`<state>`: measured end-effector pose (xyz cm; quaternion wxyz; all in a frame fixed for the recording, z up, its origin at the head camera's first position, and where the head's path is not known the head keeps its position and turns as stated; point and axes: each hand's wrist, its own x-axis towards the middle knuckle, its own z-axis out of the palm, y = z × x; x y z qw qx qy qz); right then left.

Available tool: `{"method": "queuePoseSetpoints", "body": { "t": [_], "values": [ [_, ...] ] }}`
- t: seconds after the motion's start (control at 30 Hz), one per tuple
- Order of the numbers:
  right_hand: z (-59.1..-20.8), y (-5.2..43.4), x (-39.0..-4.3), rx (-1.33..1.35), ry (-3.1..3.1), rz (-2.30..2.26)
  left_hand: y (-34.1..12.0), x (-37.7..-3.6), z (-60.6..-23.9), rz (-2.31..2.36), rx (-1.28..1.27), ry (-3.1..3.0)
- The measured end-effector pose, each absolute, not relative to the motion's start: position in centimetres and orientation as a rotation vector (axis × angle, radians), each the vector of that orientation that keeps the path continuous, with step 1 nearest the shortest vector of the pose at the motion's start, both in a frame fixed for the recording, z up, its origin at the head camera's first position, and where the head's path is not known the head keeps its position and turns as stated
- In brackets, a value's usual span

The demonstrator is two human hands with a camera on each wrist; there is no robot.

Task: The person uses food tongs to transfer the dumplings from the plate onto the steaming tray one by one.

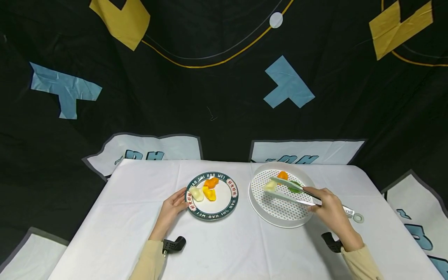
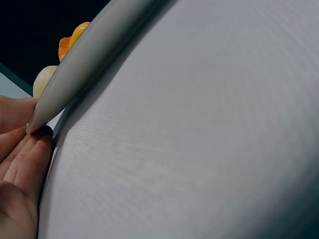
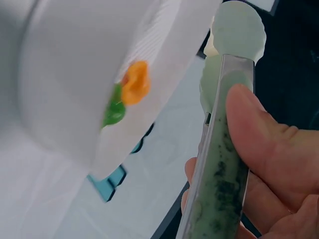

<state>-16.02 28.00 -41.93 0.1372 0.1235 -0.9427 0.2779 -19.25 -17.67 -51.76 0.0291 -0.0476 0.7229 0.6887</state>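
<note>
Gleaming tongs (image 3: 222,149) with pale-green tips (image 3: 239,30)

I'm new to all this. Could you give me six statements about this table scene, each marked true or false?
1. The left hand grips the plate. True.
2. The right hand holds a spoon. False: it holds tongs.
3. On the plate lie an orange piece, a yellow piece and a pale piece. True.
4. The green piece is on the plate. False: it is in the strainer.
5. Another pale piece is between the tongs' tips. True.
6. The plate stands right of the strainer. False: it stands left of it.
</note>
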Motion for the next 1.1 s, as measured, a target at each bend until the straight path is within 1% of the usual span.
{"method": "queuePoseSetpoints", "body": {
  "t": [0.5, 1.1],
  "values": [
    [-42.4, 32.5, -13.9, 0.281, -2.752, 0.652, -17.8, -19.2, -51.7, 2.145, -0.118, 2.211],
    [-41.7, 34.0, -13.1, 0.235, -2.82, 0.592, -17.8, -19.3, -51.8, 2.126, -0.136, 2.225]
  ]
}}
